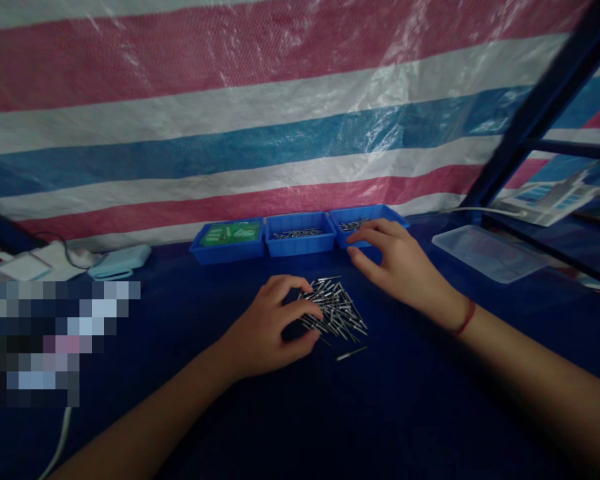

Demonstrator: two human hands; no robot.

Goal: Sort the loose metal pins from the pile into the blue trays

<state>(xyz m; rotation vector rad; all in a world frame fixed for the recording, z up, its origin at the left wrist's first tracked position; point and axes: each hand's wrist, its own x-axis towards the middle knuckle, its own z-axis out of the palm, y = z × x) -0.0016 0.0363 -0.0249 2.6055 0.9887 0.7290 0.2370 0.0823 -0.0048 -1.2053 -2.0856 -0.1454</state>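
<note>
The metal rivets, which look like the blind type with a thin stem and a thicker body, lie in a loose pile (336, 312) on the dark blue table (290, 423), and one single rivet (351, 353) lies apart, just in front of the pile. The left hand (273, 327) is at the left edge of the pile; its fingers are curved and spread, with a gap between thumb and forefinger, and I see no rivet clamped there. The right hand (397, 260) is at the front of the right blue tray (387, 215), where more rivets lie. Its thumb and forefinger tips come near each other, but I cannot tell whether they pinch something. The middle blue tray (300, 247) also contains rivets, while the left blue tray (230, 255) bears a green object (230, 233). In my judgement each rivet is light, stiff and not fragile, but the smooth metal is probably a little slippery, and it may roll. The stems cross in many directions, so one rivet can drag its neighbours. The thicker body seems the better place for holding, with thumb and forefinger tips.
</note>
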